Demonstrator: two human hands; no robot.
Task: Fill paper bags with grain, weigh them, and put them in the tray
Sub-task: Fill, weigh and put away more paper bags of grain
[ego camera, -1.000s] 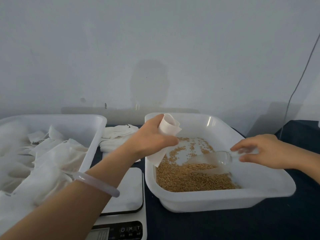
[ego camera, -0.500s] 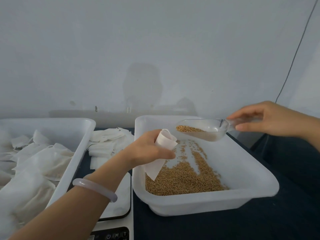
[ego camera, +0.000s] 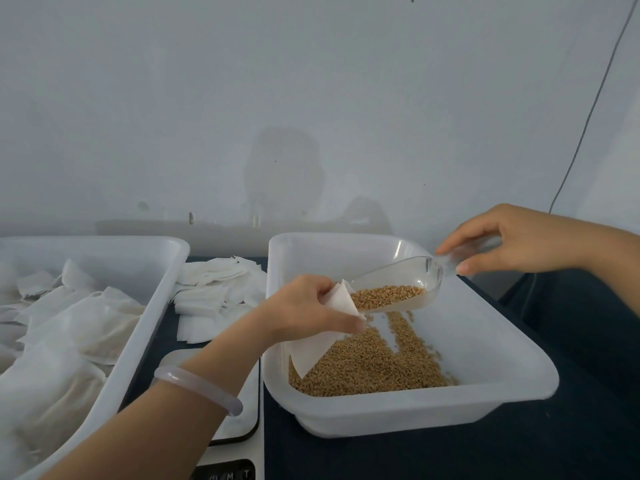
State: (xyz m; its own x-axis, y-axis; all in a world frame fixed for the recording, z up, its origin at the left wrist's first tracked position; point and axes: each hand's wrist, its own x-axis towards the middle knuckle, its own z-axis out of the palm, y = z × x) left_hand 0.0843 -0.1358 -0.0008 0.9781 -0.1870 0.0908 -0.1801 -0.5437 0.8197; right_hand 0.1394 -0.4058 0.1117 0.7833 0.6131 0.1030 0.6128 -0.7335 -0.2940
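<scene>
My left hand (ego camera: 308, 308) grips a white paper bag (ego camera: 320, 341) by its open mouth, over the near left part of a white tub (ego camera: 502, 382) holding brown grain (ego camera: 367, 365). My right hand (ego camera: 509, 242) pinches the handle of a clear plastic scoop (ego camera: 408, 275) loaded with grain. The scoop tilts down to the left and its lip touches the bag's mouth. A white scale (ego camera: 242, 420) sits between the two tubs, partly hidden under my left forearm.
At the left stands a white tray (ego camera: 152, 327) piled with filled white bags (ego camera: 65, 337). A stack of flat empty bags (ego camera: 214, 292) lies behind the scale. A dark cloth covers the table. A grey wall rises close behind, with a cable at the right.
My right hand lifted the scoop full of grain out of the tub and brought it left and down to the bag's mouth. My left hand kept holding the bag.
</scene>
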